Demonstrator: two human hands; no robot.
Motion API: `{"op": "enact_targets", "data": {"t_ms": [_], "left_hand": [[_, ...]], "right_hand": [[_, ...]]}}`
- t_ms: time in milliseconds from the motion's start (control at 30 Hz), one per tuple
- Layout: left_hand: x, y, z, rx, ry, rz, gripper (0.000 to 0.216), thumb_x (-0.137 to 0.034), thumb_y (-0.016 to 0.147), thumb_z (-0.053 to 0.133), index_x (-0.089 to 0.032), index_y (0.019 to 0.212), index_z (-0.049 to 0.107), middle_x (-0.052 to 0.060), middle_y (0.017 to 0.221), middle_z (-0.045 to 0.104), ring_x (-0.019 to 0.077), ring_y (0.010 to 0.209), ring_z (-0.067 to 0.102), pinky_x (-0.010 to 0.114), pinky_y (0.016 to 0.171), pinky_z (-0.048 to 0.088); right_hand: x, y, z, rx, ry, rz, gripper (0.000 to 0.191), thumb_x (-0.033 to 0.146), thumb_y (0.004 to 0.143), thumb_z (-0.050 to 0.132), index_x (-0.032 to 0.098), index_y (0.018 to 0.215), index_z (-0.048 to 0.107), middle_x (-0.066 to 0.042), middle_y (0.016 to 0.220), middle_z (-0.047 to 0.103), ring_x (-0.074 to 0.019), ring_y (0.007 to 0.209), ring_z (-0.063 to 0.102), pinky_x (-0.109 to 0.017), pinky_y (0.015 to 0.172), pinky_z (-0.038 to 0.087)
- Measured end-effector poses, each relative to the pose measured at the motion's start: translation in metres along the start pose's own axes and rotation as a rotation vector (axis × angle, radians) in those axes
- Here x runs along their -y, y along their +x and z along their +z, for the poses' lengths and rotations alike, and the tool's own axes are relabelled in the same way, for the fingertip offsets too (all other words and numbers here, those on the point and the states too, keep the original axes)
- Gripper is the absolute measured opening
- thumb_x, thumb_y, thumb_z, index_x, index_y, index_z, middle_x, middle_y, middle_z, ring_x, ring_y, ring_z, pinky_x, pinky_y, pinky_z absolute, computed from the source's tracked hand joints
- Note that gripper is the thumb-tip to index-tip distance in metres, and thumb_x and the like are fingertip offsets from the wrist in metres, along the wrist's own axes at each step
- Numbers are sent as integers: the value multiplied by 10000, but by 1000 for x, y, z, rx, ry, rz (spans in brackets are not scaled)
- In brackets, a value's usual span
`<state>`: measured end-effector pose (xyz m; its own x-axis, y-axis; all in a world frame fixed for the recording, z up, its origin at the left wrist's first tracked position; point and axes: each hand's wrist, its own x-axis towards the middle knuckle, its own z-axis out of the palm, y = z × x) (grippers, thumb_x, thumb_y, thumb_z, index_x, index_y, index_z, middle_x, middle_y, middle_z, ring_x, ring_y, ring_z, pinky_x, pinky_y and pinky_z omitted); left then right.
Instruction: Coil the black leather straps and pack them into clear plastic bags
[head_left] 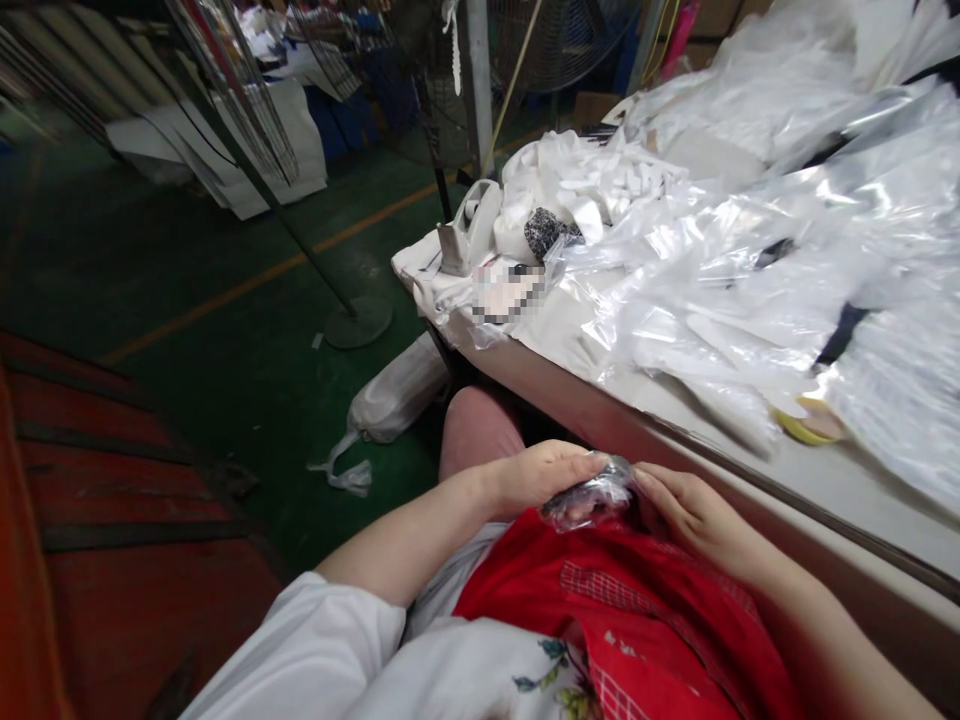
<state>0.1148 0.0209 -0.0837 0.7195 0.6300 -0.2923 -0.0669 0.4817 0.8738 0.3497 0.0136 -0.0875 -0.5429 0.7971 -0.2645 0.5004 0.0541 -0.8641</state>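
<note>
My left hand (536,475) and my right hand (686,510) meet over my lap, just below the table's front edge. Both are closed on a small dark item wrapped in clear plastic (592,495); the left fingers curl over its left end and the right fingers pinch its right end. What is inside the plastic is too crumpled to name. Under the hands lies a red apron (622,610) across my lap.
A white table (750,450) runs along the right, heaped with clear plastic bags (750,280) and white cloth (577,180). A tape dispenser (469,230) stands at its far corner. A white sack (397,395) and a fan stand base (358,322) are on the green floor.
</note>
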Motion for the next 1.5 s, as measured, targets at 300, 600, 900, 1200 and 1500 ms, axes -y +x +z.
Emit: {"op": "enact_targets", "data": {"t_ms": [300, 600, 900, 1200, 1500], "left_hand": [[18, 21, 15, -77, -491, 109, 624, -701, 731, 654, -80, 802, 672, 50, 640, 633, 116, 505, 560, 225, 485, 466], [21, 20, 24, -412, 450, 378, 413, -466, 876, 606, -186, 1173, 665, 95, 1060, 693, 217, 956, 635, 315, 872, 479], [18, 21, 27, -609, 544, 505, 318, -428, 888, 599, -166, 1039, 697, 83, 1000, 734, 194, 876, 678, 285, 855, 519], [21, 24, 25, -525, 335, 390, 369, -466, 921, 544, -141, 1035, 675, 55, 868, 701, 143, 753, 640, 229, 713, 513], [27, 29, 27, -485, 169, 221, 450, -496, 856, 613, -108, 1067, 703, 54, 770, 689, 78, 488, 558, 176, 463, 432]], "right_hand": [[-4, 12, 61, -311, 398, -144, 464, 576, 983, 314, 220, 763, 514, -30, 732, 578, -176, 665, 559, -281, 619, 496], [-20, -2, 21, -156, -241, 84, 220, 380, 878, 526, 218, 921, 668, -54, 827, 735, -254, 757, 674, -329, 711, 493], [-6, -7, 31, -200, 57, -55, 372, 465, 866, 610, 167, 1086, 645, -64, 969, 725, -239, 869, 654, -317, 807, 519], [-17, -9, 40, -192, 281, -5, 433, 569, 888, 543, 157, 931, 671, -65, 867, 696, -230, 788, 624, -322, 777, 520], [-22, -11, 42, -203, 417, 66, 511, 633, 838, 579, 142, 937, 675, -81, 869, 684, -237, 798, 608, -336, 758, 512]]}}
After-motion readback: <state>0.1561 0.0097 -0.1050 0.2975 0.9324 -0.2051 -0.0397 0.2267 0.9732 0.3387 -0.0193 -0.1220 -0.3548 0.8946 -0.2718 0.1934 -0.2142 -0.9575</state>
